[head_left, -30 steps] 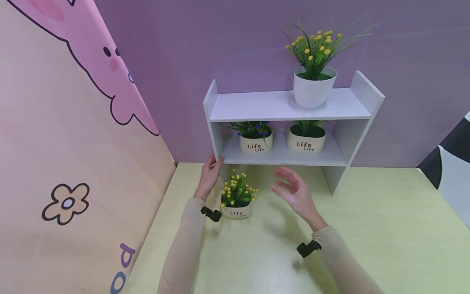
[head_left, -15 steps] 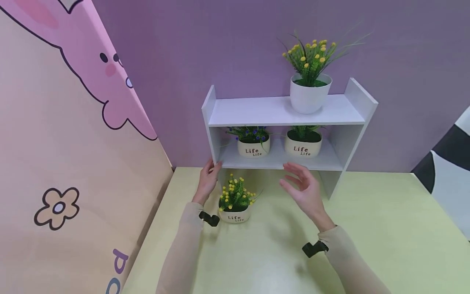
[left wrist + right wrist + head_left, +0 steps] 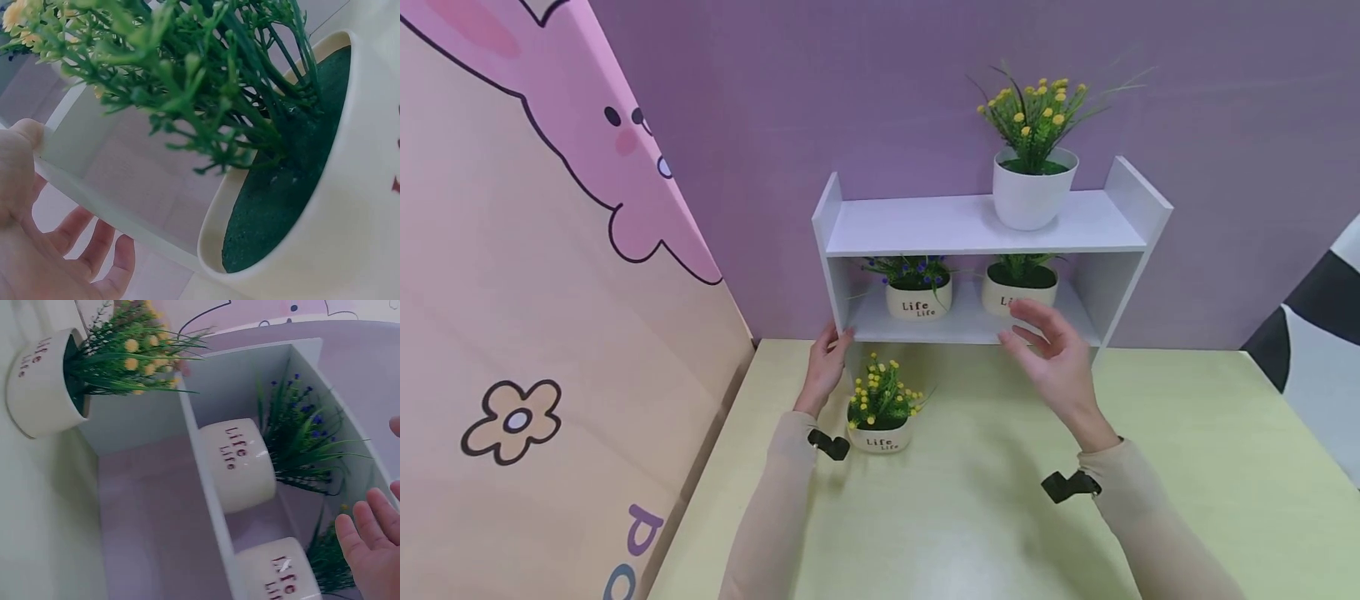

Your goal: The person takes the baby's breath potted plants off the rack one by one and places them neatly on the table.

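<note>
A white two-tier shelf (image 3: pixel 910 228) stands against the purple wall. My left hand (image 3: pixel 824 367) grips the lower edge of its left side panel, thumb on one face and fingers round the other, as the left wrist view shows. In front of the right-hand cream "Life" pot (image 3: pixel 996 292), my right hand (image 3: pixel 1062 371) hovers with fingers loosely bent and nothing in them, partly covering the pot's lettering. Beside it on the middle board sits a cream pot with blue flowers (image 3: pixel 917 304). A yellow-flowered cream pot (image 3: pixel 878 440) rests on the table by my left wrist.
On the top board, towards the right, stands a round white pot (image 3: pixel 1032 196) with yellow flowers and long grass. The pale yellow-green table (image 3: pixel 955 517) extends in front. A cartoon-printed wall panel (image 3: pixel 535 317) borders the left side.
My right hand has moved right and up, from below the middle board to in front of the right-hand pot. My left hand keeps its grip on the side panel. The head view has shifted slightly.
</note>
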`<state>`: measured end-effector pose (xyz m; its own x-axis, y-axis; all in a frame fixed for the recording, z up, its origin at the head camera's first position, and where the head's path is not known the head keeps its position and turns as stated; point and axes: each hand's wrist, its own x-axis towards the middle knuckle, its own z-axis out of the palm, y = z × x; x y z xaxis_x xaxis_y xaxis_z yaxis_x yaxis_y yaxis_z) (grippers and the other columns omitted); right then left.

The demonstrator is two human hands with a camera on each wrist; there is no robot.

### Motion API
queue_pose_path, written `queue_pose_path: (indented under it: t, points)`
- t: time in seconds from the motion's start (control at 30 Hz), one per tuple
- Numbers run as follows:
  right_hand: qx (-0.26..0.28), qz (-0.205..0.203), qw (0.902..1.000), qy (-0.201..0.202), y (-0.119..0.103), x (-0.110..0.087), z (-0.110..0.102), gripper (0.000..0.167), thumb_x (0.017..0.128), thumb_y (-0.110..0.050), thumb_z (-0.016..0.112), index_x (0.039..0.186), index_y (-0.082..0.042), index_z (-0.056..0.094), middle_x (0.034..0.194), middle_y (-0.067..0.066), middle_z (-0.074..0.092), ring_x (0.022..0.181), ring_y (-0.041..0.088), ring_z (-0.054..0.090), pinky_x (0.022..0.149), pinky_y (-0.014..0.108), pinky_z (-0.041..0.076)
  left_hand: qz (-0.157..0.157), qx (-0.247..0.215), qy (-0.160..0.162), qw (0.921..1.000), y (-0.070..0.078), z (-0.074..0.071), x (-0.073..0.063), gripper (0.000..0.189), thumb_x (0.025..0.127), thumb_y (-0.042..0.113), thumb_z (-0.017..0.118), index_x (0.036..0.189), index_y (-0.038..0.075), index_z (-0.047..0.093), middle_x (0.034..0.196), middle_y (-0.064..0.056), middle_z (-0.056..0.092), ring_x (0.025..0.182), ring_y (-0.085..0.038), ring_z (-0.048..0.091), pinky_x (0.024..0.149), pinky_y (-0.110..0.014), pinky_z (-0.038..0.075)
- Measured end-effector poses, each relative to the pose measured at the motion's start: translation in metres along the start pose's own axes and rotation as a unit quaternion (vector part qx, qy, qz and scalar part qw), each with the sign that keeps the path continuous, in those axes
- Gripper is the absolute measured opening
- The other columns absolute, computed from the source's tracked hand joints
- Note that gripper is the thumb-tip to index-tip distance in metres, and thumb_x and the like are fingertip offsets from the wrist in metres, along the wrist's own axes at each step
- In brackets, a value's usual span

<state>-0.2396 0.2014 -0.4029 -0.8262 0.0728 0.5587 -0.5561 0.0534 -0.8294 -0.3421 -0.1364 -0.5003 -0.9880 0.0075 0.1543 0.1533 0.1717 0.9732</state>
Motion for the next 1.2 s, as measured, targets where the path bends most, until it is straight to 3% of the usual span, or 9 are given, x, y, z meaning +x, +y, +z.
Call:
queue_pose_path:
  t: [0.17, 0.47, 0.7, 0.87, 1.03, 1.2]
  points:
    - [-0.012, 0.005, 0.9999, 0.004, -0.015, 0.007, -0.004, 0.047, 0.095, 0.009, 0.072, 0.14, 0.011, 0.06, 0.134, 0.002, 0.071, 0.124, 0.009, 0.067, 0.105, 0.018, 0.053, -0.001, -0.001, 0.005, 1.0, 0.0, -0.001, 0.0, 0.056, 0.113, 0.04, 0.053, 0.166, 0.024, 0.042, 0.149, -0.02, 0.057, 0.14, -0.044, 0.056, 0.111, -0.069, 0.046]
    - [-0.082, 0.008, 0.9965, 0.012, -0.038, 0.018, -0.018, 0.049, 0.096, 0.002, 0.075, 0.143, 0.004, 0.063, 0.132, -0.016, 0.069, 0.123, 0.0, 0.065, 0.105, 0.015, 0.052, -0.003, 0.0, -0.001, 1.0, 0.0, 0.002, -0.001, 0.057, 0.113, 0.04, 0.054, 0.166, 0.027, 0.04, 0.151, -0.019, 0.056, 0.139, -0.04, 0.057, 0.111, -0.071, 0.046]
    - [-0.103, 0.013, 0.994, 0.033, -0.053, 0.033, -0.024, 0.048, 0.096, -0.004, 0.077, 0.142, -0.001, 0.066, 0.13, -0.015, 0.07, 0.122, 0.001, 0.065, 0.106, 0.015, 0.051, -0.003, 0.007, 0.002, 1.0, 0.003, 0.0, -0.002, 0.058, 0.113, 0.041, 0.053, 0.167, 0.025, 0.039, 0.151, -0.019, 0.057, 0.14, -0.041, 0.057, 0.11, -0.068, 0.047]
    - [-0.131, 0.029, 0.99, 0.044, -0.061, 0.042, -0.027, 0.05, 0.095, -0.011, 0.08, 0.143, -0.008, 0.067, 0.134, -0.01, 0.071, 0.121, -0.001, 0.065, 0.105, 0.015, 0.052, 0.0, 0.02, 0.002, 0.9998, 0.004, -0.001, 0.001, 0.058, 0.113, 0.043, 0.053, 0.167, 0.028, 0.038, 0.149, -0.017, 0.058, 0.137, -0.038, 0.059, 0.103, -0.057, 0.053]
    - [-0.123, 0.034, 0.991, 0.039, -0.068, 0.053, -0.031, 0.052, 0.095, -0.009, 0.08, 0.144, -0.005, 0.065, 0.137, 0.0, 0.07, 0.115, -0.003, 0.067, 0.101, 0.013, 0.053, 0.0, 0.022, 0.001, 0.9998, 0.003, -0.001, 0.0, 0.058, 0.112, 0.043, 0.053, 0.166, 0.027, 0.04, 0.147, -0.018, 0.059, 0.136, -0.038, 0.06, 0.104, -0.059, 0.053]
    - [-0.134, 0.035, 0.9893, 0.048, -0.073, 0.065, -0.04, 0.05, 0.095, -0.01, 0.08, 0.143, -0.01, 0.067, 0.134, -0.003, 0.07, 0.108, -0.003, 0.07, 0.094, 0.008, 0.053, -0.001, 0.021, 0.001, 0.9998, 0.001, -0.002, -0.002, 0.058, 0.112, 0.044, 0.053, 0.166, 0.027, 0.041, 0.148, -0.017, 0.059, 0.137, -0.038, 0.06, 0.106, -0.062, 0.051]
